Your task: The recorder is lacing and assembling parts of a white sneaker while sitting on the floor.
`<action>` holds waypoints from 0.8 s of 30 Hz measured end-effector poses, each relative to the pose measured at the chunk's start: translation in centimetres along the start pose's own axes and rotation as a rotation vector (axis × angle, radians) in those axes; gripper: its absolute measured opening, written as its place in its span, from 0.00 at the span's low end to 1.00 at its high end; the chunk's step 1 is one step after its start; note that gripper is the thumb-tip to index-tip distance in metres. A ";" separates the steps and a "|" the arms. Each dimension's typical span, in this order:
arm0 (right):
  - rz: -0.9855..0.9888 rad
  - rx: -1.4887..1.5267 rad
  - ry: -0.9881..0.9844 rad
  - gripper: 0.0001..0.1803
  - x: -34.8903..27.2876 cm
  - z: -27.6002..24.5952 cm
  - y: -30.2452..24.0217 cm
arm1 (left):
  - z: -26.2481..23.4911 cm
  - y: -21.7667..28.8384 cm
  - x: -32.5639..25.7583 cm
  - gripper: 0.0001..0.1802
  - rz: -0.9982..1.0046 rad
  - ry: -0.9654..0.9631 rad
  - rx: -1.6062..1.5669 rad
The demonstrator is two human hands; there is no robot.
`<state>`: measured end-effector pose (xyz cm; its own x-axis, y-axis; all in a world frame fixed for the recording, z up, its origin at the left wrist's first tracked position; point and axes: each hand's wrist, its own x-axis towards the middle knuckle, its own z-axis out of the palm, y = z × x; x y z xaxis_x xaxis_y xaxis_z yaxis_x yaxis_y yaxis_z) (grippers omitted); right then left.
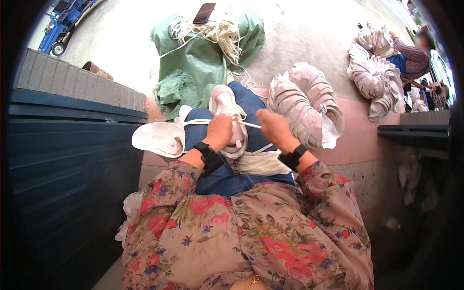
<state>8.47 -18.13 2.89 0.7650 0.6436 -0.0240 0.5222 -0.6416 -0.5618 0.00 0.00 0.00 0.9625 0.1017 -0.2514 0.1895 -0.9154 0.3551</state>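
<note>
A pale shoe upper (224, 99) lies over my lap, its toe pointing away from me. My left hand (220, 129) is closed at its lacing area, with white cord running out on both sides of the fist. A white shoelace (252, 125) stretches from the upper to my right hand (276, 126), which is closed on it. Another white shoe upper (157, 137) rests by my left knee, with lace strands reaching it. Across my thighs lies a bundle of off-white laces (265, 163), partly below the held upper.
A green sack (193, 70) stands ahead, bearing loose laces (224, 36) and a phone (204, 13). Ringed stacks of uppers (302, 104) lie at right. Dark blue doors (72, 169) flank me at left. Far right, a person (413, 58) sits beside more stacked uppers (374, 77).
</note>
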 end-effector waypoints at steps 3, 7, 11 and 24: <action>0.126 -0.018 0.162 0.06 0.3 -2.0 0.5 | -0.4 -0.6 -0.7 0.10 0.091 0.128 -0.096; 0.057 0.004 0.213 0.07 0.7 -0.4 0.0 | -0.8 -0.3 -0.8 0.11 0.011 0.238 -0.170; -0.043 0.052 0.217 0.06 0.4 0.5 -1.7 | -0.2 0.4 -0.3 0.14 -0.085 0.224 -0.244; -0.047 0.381 0.001 0.13 1.6 3.1 -4.1 | -2.5 -2.5 -1.1 0.19 -0.288 -0.123 -1.354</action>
<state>6.35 -13.14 2.57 0.7442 0.6679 0.0098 0.3791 -0.4102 -0.8294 -1.02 3.14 1.60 0.8482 0.1210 -0.5157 0.4827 0.2241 0.8466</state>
